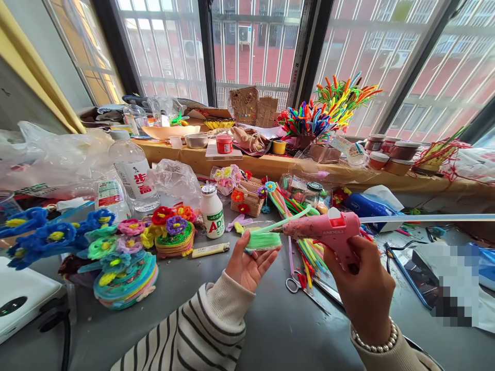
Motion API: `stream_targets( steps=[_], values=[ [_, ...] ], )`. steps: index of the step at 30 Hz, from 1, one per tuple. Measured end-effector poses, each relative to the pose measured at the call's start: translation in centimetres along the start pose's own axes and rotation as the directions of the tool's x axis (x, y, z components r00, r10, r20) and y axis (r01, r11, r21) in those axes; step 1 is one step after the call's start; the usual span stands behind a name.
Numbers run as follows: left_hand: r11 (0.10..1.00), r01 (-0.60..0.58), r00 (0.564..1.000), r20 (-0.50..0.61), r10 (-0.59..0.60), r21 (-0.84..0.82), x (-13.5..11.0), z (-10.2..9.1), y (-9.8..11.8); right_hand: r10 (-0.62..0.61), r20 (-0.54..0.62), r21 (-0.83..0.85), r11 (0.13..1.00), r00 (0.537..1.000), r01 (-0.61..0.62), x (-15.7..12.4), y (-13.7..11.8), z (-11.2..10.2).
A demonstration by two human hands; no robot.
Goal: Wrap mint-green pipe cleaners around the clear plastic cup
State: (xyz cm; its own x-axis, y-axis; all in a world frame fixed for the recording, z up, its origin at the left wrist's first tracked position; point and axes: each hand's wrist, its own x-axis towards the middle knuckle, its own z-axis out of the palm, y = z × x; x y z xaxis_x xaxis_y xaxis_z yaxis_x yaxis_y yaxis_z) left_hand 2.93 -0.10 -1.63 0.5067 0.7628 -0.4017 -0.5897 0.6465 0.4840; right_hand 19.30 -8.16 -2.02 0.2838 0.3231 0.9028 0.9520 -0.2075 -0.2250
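Note:
In the middle of the head view, my left hand [247, 263] is closed on a small block wrapped in mint-green pipe cleaner [265, 240]. A loose green strand rises from the block toward the upper right, passing behind the gun. My right hand [361, 281] grips a pink hot glue gun [325, 226] by its handle. The gun's nozzle points left and is close to the block's upper right; I cannot tell if they touch. From the gun's back a long translucent glue stick [425, 219] sticks out to the right.
Scissors [303, 288] lie below the gun, by loose pipe cleaners [309, 252]. A lighter [211, 250] and a white bottle [212, 212] are left of my hands. Pipe-cleaner flowers [116, 252] stand farther left. A phone [410, 273] and a tissue pack [373, 208] lie right.

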Motion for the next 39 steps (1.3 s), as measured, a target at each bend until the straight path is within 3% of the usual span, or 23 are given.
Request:
stream_targets(
  steps=[16,32,39],
  values=[
    [1.000,-0.002,0.999,0.032,0.002,-0.013,-0.13,-0.04,0.01,-0.029,-0.009,-0.004,1.000,1.000,0.029,-0.20,0.59,-0.37],
    [1.000,0.010,0.996,0.089,-0.008,-0.023,-0.17,-0.27,-0.06,0.047,0.033,-0.050,0.998,0.998,-0.045,-0.35,0.79,-0.77],
    [0.999,0.043,0.993,0.107,-0.040,-0.023,-0.17,-0.23,0.07,0.027,0.019,-0.089,0.996,0.999,-0.025,-0.38,0.97,-0.69]
  ],
)
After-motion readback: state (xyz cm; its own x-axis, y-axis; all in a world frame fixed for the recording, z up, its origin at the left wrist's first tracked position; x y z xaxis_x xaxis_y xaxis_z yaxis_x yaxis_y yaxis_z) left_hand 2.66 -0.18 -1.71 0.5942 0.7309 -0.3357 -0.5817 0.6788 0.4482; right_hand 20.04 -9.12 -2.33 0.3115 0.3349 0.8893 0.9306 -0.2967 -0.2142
